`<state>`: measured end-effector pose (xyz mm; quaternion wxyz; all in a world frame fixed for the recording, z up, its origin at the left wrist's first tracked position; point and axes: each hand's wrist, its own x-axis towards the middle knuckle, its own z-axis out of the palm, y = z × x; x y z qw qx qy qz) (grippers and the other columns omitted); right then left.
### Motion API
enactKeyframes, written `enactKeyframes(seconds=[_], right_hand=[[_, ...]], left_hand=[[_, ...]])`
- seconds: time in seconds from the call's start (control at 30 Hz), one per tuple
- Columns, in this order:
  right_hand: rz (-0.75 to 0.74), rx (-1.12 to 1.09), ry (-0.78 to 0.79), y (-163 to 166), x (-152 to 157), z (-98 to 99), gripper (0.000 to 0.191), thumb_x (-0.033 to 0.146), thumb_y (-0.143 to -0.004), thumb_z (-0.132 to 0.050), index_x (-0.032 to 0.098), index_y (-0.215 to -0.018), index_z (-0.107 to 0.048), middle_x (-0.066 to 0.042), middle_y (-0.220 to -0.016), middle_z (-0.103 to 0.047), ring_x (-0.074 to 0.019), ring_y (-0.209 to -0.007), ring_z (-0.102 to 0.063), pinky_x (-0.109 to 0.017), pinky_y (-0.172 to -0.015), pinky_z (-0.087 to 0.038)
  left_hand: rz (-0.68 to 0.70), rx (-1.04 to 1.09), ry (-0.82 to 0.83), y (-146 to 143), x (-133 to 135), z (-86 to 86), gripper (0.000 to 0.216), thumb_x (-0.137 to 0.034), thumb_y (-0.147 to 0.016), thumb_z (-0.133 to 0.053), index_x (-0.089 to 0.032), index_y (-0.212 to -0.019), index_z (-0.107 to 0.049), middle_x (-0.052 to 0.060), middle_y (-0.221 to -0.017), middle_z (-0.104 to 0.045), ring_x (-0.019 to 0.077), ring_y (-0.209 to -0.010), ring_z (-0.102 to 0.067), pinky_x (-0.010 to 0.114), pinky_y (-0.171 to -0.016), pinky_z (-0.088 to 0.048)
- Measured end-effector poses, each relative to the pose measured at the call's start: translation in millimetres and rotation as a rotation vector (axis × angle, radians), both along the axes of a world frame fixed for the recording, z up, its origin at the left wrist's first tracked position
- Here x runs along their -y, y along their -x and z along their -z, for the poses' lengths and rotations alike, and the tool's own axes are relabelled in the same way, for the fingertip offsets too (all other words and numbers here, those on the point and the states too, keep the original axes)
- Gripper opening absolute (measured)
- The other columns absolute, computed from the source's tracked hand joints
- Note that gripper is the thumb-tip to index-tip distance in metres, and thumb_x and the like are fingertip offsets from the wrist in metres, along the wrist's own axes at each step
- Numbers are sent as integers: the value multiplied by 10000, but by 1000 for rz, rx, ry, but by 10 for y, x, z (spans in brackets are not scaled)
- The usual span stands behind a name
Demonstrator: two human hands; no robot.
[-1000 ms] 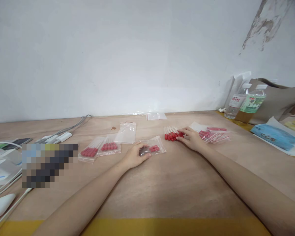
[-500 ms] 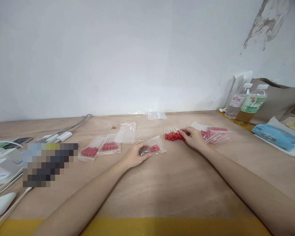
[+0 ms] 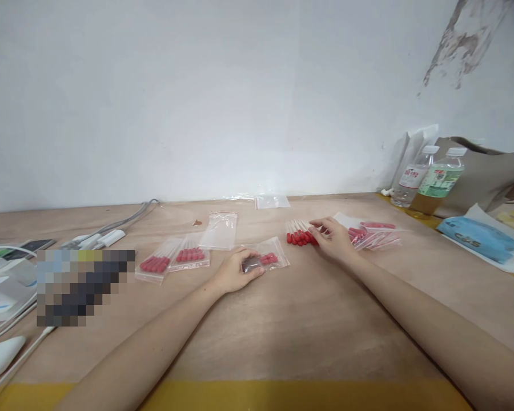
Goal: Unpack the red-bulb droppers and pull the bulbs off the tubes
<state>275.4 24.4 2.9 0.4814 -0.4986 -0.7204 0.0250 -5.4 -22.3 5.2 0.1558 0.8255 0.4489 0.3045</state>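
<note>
My left hand (image 3: 236,270) rests on the table with thumb and fingers closed round the left end of a clear zip bag (image 3: 285,261). A few red-tipped pieces (image 3: 269,258) show inside that bag. Farther right, a row of pale sticks with red tips (image 3: 297,237) lies on the wood. My right hand (image 3: 334,240) is at the row's right end, its thumb and forefinger curved and slightly apart beside the red tips. Behind it lie filled bags of red-tipped sticks (image 3: 374,240), partly overlapping.
Two filled bags (image 3: 154,264) (image 3: 191,255) and an unfilled clear bag (image 3: 221,231) lie to the left. Cables (image 3: 132,217) and a white mouse (image 3: 2,358) are at far left. Bottles (image 3: 439,185), a grey bag (image 3: 488,171) and a blue packet (image 3: 482,237) stand at right.
My right hand's fingertips have shifted slightly left and up along the red-tipped sticks, and the thumb and forefinger have parted a little. My left hand stays on the bag.
</note>
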Motion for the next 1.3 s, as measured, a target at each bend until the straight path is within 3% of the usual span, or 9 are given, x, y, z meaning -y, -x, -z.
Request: enactKeyframes(seconds=[0.17, 0.4, 0.53, 0.67, 0.87, 1.13, 1.3], right_hand=[[-325, 202, 117, 363, 250, -89, 138, 261, -758, -538, 208, -780, -664, -37, -764, -613, -164, -766, -538, -308, -738, -418], [-498, 335, 235, 531, 372, -89, 235, 374, -754, -576, 230, -924, -651, -52, -863, -569, -192, -862, -485, -320, -758, -389], [-510, 387, 241, 570, 381, -66, 220, 339, -732, -605, 207, -907, -629, -60, -888, -560, -194, -853, -482, -322, -755, -385], [-447, 267, 295, 626, 370, -14, 161, 262, -674, -641, 169, -783, -566, -27, -789, -571, -161, -737, -502, -275, -666, -394], [-473, 87, 424, 615, 351, 13, 113, 275, -728, -562, 178, -760, -513, 18, -649, -547, -110, -569, -481, -213, -497, -352], [-445, 193, 418, 532, 377, -75, 121, 220, -670, -601, 185, -730, -502, 23, -639, -535, -100, -546, -460, -217, -497, -334], [-522, -92, 561, 516, 328, -90, 171, 294, -679, -610, 178, -711, -489, 46, -589, -493, -84, -536, -460, -212, -499, -368]], left_hand=[[64, 11, 69, -15, 16, -29, 304, -375, -806, -490, -205, -1031, -602, 57, -1022, -615, 195, -926, -563, 327, -821, -448], [195, -32, 38, -44, 61, -49, 303, -306, -834, -456, -227, -1105, -566, 30, -1118, -599, 176, -1039, -534, 336, -919, -405], [187, -88, -12, -40, 55, -47, 362, -284, -790, -515, -219, -1145, -538, 47, -1164, -570, 192, -1091, -497, 369, -961, -374], [185, -113, -30, -29, 40, -38, 408, -294, -781, -526, -211, -1179, -511, 61, -1215, -530, 202, -1140, -458, 382, -993, -343], [176, -174, -20, -12, 40, -37, 468, -355, -805, -490, -222, -1250, -437, 59, -1302, -443, 204, -1209, -387, 373, -1022, -303], [181, -314, 13, -15, 69, -68, 518, -421, -848, -404, -272, -1332, -296, 49, -1383, -324, 228, -1282, -258, 416, -1051, -211], [158, -361, -29, -10, 66, -35, 495, -416, -872, -354, -266, -1338, -281, 52, -1381, -328, 215, -1276, -271, 411, -1058, -183]])
